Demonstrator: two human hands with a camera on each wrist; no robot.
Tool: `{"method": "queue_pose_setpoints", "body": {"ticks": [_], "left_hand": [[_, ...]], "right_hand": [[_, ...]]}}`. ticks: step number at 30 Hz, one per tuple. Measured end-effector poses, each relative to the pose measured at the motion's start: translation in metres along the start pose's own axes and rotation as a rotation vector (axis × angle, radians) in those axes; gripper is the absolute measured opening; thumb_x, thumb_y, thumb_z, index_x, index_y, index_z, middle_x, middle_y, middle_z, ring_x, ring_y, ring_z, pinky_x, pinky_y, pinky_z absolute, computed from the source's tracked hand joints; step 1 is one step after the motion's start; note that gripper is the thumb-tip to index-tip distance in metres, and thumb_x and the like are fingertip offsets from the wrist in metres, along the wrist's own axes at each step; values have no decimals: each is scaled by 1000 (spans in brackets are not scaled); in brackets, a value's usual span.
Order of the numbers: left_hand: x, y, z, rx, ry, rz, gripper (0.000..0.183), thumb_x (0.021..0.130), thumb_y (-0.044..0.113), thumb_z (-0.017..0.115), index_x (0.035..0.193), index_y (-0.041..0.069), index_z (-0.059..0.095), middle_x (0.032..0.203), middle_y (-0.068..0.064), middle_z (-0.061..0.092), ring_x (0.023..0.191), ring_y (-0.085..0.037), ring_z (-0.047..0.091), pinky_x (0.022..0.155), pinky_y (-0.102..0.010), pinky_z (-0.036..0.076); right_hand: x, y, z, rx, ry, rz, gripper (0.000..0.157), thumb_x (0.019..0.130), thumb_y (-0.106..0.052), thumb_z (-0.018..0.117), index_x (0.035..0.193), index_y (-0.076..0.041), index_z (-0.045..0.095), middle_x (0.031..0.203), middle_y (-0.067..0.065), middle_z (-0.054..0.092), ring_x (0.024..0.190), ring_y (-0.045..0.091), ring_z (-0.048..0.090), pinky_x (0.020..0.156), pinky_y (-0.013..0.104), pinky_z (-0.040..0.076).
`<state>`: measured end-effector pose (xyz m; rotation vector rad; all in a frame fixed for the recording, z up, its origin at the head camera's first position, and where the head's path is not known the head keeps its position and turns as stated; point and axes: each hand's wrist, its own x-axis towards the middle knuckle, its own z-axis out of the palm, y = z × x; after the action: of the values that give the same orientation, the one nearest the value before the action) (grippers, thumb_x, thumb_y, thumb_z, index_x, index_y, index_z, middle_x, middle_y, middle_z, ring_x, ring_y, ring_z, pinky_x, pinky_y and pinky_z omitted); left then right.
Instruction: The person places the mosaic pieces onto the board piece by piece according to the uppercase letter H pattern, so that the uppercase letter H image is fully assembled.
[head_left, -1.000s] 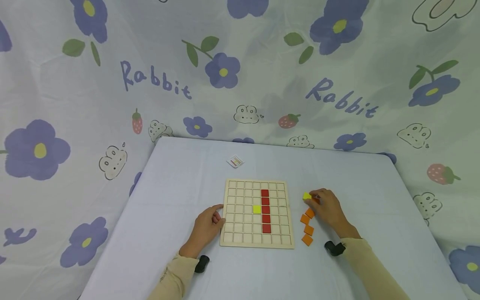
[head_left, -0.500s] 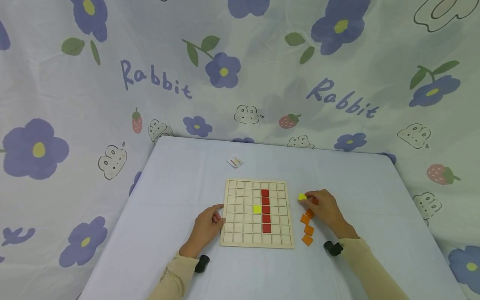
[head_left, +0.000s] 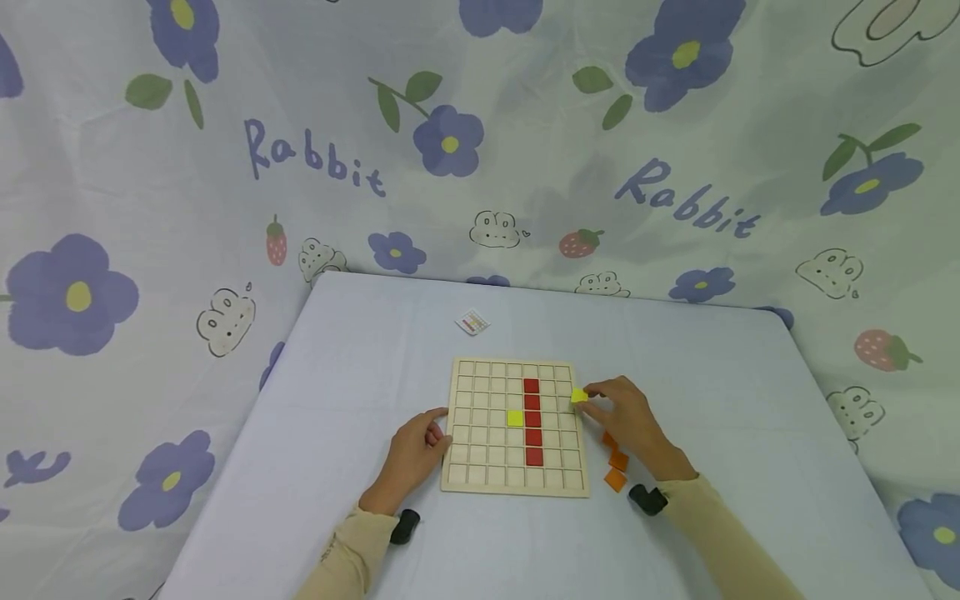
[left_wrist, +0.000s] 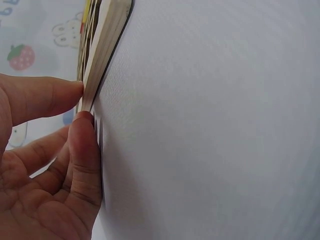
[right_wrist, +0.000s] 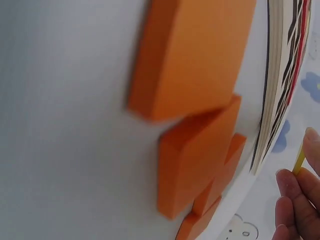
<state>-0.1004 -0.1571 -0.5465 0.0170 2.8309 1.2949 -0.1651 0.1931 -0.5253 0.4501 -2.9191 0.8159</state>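
Observation:
My right hand (head_left: 628, 421) pinches a small yellow square tile (head_left: 579, 396) between thumb and fingertips, over the right rim of the wooden grid board (head_left: 477, 455). In the right wrist view the same tile shows edge-on as a thin yellow strip (right_wrist: 299, 161). On the board stands a column of several red tiles (head_left: 532, 419), with one yellow tile (head_left: 514, 418) just left of it. At the board's left edge rests my left hand (head_left: 411, 457). Its index finger and thumb (left_wrist: 82, 142) touch the board's side in the left wrist view.
Several orange tiles (head_left: 616, 479) lie in a loose line right of the board, partly hidden under the right hand. Behind the board lies a small printed card (head_left: 472, 322). A white cloth covers the table (head_left: 360, 333), and a patterned curtain hangs behind.
My right hand has moved left with the yellow tile, from beside the orange tiles to the board's right rim. The left hand has stayed in place.

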Motion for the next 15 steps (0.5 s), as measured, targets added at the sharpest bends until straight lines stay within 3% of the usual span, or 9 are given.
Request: {"method": "queue_pose_setpoints", "body": {"ticks": [15], "left_hand": [[0,0,0,12,-13,-13,43,89,6,72,131,2,63,85,0,60,74,-7,49,65,-19,42]], "right_hand": [[3,-33,18,69,-52,-29,33,82,-26,83,110,-10,76,105,1,73,102,19,60,89,42,56]]}}
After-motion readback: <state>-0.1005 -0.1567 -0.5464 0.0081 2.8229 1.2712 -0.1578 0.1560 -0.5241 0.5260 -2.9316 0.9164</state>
